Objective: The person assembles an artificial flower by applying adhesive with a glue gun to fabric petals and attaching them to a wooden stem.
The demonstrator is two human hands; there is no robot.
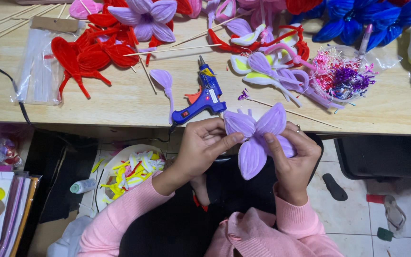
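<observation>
The wooden tabletop (120, 102) carries most of the work, and its far edge is crowded with what look like finished pieces: deep blue pipe-cleaner flowers (357, 19) at the far right corner, a heap of red petals (91, 52) towards the far left, and a complete purple flower (146, 16) on top of that heap. Between them lie loose lilac and white petals (262, 69), so by the look of it a good share of the petal-making is done while several flowers wait to be put together. A clear plastic packet (39, 71) lies near the left edge, and thin wooden skewers (172, 49) are scattered across the middle. A tangle of pink and purple stamens (341, 76) sits towards the right.

A blue glue gun (204, 97) lies on its side close to the near edge, its cord running off to the left.

Just off that near edge, over the person's lap, both hands hold a lilac flower (258, 138) that has four or five petals joined, so it appears near complete but not yet on a stem. The left hand (200, 147) pinches a petal on its left side with thumb and fingers. The right hand (293, 150) is curled around the right side, thumb pressed on the centre.

A single lilac petal (164, 81) lies beside the glue gun, unused.
</observation>
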